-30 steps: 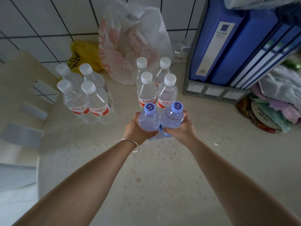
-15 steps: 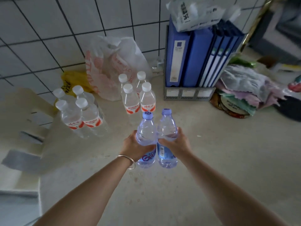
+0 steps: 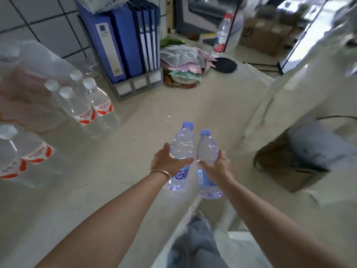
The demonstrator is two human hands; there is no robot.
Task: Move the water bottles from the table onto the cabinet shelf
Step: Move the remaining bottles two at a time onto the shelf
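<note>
Half a second earlier the two blue-capped bottles had hung over the middle of the table (image 3: 119, 167), close in front of the white-capped packs; now they were out at its near edge, and the view had swung right — the person was turning away with the load. The left hand (image 3: 168, 161) was wrapped around the left bottle (image 3: 182, 149) at its waist, and the right hand (image 3: 216, 167) gripped the right bottle (image 3: 207, 157) the same way, both bottles upright, clear of the tabletop and just beside each other (whether they touched I could not tell). The blue binders (image 3: 123, 41) had slid to the upper left. The white-capped bottles (image 3: 85, 105) stood untouched on the table, so most of the job was left. No cabinet shelf was plainly in view — the carry had probably only begun.
</note>
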